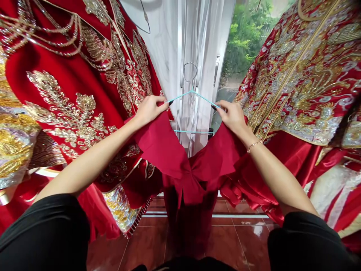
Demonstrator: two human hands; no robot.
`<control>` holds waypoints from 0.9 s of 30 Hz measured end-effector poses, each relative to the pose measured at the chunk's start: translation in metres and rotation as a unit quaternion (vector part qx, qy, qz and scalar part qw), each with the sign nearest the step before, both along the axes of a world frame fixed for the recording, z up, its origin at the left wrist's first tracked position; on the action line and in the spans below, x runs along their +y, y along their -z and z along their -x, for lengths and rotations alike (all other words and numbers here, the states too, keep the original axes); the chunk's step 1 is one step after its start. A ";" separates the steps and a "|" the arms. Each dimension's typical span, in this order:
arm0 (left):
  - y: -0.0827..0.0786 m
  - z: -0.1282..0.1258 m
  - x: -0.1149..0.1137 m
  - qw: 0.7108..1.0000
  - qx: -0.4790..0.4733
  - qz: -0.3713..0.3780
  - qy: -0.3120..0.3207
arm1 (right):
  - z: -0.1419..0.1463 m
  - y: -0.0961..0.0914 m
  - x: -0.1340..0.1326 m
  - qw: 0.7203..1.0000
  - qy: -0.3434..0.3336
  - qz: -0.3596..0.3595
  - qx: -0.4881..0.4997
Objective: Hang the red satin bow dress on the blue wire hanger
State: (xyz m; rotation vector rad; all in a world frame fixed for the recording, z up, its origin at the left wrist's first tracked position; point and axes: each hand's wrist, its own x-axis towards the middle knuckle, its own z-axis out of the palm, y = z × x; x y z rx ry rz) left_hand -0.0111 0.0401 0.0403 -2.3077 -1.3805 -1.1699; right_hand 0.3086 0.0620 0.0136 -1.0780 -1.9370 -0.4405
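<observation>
**Plain red garment on a wire hanger, held at both shoulders**

1. Embroidered red robe (70, 94), gold and silver thread, hangs outside the left hand; a second embroidered robe (304, 75) hangs outside the right hand.
2. White curtain (169, 49), beyond and between the hands.
3. Tiled floor (225, 241), reddish brown, below the forearms.
4. Plain red garment (186, 169): pinched at its upper edge by both hands, sagging in folds between and below them.
5. Wire hanger (192, 91), pale blue with a silver hook, spans from hand to hand. Whether the hook rests on anything cannot be told.
6. Left hand (149, 109), closed, pinching cloth against the hanger's left end.
7. Right hand (232, 116), closed likewise on the right end.
8. Bracelet (253, 145), on the right wrist.

Progress, as judged: cloth meets both hanger ends; the middle droops unseated and unsmoothed.
</observation>
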 end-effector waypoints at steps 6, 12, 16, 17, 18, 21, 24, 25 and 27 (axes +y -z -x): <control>0.004 0.014 0.007 0.997 0.001 0.022 0.071 | 0.019 0.011 -0.041 0.999 0.042 -0.018 -0.021; 0.018 0.019 0.006 0.996 -0.023 0.013 0.082 | 0.030 0.015 -0.072 0.992 0.112 -0.007 -0.053; 0.010 0.014 0.020 0.993 -0.033 0.028 0.113 | 0.036 0.010 -0.083 0.984 0.169 0.003 -0.064; 0.006 0.013 0.025 0.990 -0.031 0.035 0.134 | 0.038 0.008 -0.088 0.981 0.184 -0.001 -0.067; 0.001 0.011 0.030 0.986 -0.027 0.041 0.156 | 0.041 0.005 -0.095 0.977 0.200 -0.008 -0.068; -0.008 0.005 0.037 0.978 -0.023 0.043 0.204 | 0.044 0.002 -0.114 0.970 0.234 -0.040 -0.058; -0.003 -0.002 0.028 0.978 -0.021 0.034 0.202 | 0.034 0.010 -0.116 0.974 0.220 -0.050 -0.028; 0.001 -0.005 0.022 0.981 -0.019 0.029 0.189 | 0.027 0.014 -0.111 0.978 0.202 -0.043 -0.017; 0.010 -0.013 0.008 0.990 -0.011 0.019 0.141 | 0.008 0.024 -0.093 0.988 0.152 -0.027 0.008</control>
